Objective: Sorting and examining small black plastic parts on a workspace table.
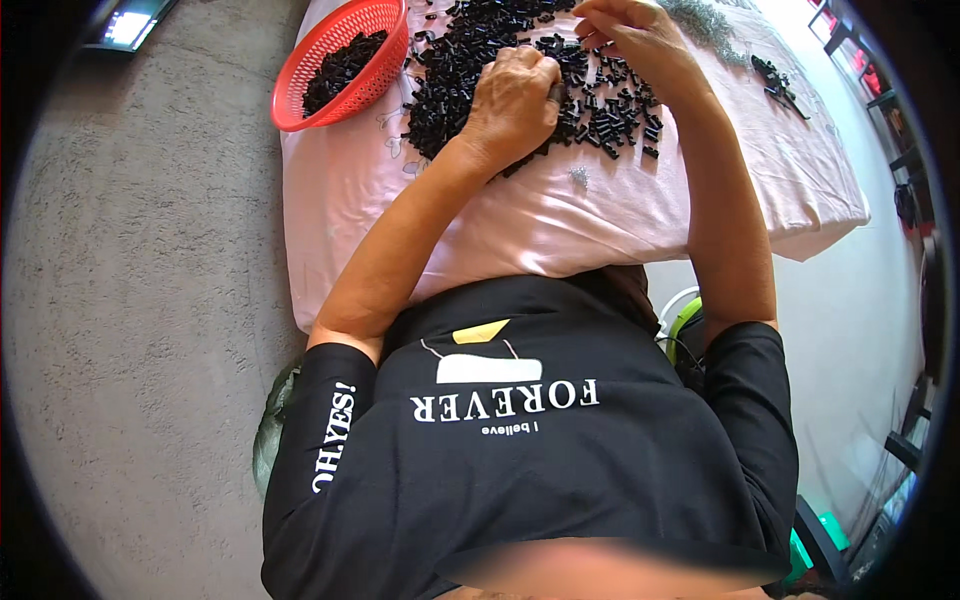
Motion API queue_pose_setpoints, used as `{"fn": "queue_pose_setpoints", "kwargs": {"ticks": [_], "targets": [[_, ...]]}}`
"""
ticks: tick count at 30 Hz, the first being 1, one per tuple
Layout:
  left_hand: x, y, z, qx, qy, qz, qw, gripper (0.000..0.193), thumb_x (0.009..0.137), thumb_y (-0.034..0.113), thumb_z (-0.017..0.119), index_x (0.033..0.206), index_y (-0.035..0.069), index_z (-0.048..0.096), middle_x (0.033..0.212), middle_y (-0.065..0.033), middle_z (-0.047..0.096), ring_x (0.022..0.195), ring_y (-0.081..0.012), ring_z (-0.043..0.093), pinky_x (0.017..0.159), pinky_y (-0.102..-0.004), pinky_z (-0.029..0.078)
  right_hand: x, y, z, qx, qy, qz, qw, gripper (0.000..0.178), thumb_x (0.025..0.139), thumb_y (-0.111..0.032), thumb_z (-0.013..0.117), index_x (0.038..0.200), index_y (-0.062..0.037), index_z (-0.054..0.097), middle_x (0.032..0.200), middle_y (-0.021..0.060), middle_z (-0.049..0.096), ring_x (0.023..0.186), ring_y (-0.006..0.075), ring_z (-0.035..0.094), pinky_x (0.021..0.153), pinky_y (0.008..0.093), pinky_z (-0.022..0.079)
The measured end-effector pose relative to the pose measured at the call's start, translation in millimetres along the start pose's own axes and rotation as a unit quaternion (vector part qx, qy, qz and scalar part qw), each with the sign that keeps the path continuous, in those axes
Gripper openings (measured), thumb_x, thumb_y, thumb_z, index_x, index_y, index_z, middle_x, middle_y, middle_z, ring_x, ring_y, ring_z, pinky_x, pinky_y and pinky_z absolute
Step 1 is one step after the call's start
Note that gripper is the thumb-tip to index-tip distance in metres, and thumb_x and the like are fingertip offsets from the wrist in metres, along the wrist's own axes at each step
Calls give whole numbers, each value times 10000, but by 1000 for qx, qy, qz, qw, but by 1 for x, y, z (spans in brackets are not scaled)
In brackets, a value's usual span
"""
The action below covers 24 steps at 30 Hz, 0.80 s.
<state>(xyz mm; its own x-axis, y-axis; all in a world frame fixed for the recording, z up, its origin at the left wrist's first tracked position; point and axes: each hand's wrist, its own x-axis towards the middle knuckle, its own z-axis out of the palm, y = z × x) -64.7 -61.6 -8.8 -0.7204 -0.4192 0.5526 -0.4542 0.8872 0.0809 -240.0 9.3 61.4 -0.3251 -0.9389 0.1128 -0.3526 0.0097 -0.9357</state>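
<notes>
A broad pile of small black tube-shaped pieces (pixel 440 85) covers the far part of a table. My left hand (pixel 514 98) rests on the pile with its fingers curled under; whatever they hold is hidden beneath the knuckles. Farther to the right, my right hand (pixel 632 40) is raised over the edge of the pile. Its thumb and fingertips are pinched together near the top of the picture, and anything between them is too small to make out. Loose black pieces (pixel 612 125) lie scattered between the two hands and below them.
A red plastic basket (pixel 286 100) with more black pieces stands at the table's left edge. Small silvery parts (pixel 705 25) are heaped at the far right, beside a small black cluster (pixel 778 85). A tiny silvery bunch (pixel 579 177) lies on the pink cloth (pixel 600 225) nearer me.
</notes>
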Motion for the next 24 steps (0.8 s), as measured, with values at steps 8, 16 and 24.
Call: {"fn": "queue_pose_setpoints", "kwargs": {"ticks": [8, 16, 24], "targets": [[-6, -11, -14, -21, 10, -1, 1000, 130, 790, 68, 629, 918, 57, 650, 959, -117, 626, 948, -324, 581, 882, -404, 459, 60, 100, -3, -205, 67, -196, 957, 249, 938, -124, 532, 1149, -90, 661, 1055, 107, 695, 949, 223, 658, 860, 326, 508], [-12, -17, -29, -36, 51, -5, 998, 142, 764, 74, 655, 904, 59, 669, 967, -111, 633, 943, -317, 575, 864, -398, 470, 74, 134, 21, -273, -10, -220, 936, 309, 902, -66, 490, 1176, -92, 630, 1128, 162, 647, 1060, 307, 608, 922, 386, 458], [-22, -18, -33, -28, 26, -53, 998, 238, 725, -10, 596, 940, 74, 657, 1029, -117, 634, 1012, -322, 578, 915, -405, 441, 62, 116, 28, -212, -56, -276, 936, 271, 926, -56, 481, 1148, -74, 636, 1095, 147, 657, 1027, 281, 618, 906, 355, 468]]}}
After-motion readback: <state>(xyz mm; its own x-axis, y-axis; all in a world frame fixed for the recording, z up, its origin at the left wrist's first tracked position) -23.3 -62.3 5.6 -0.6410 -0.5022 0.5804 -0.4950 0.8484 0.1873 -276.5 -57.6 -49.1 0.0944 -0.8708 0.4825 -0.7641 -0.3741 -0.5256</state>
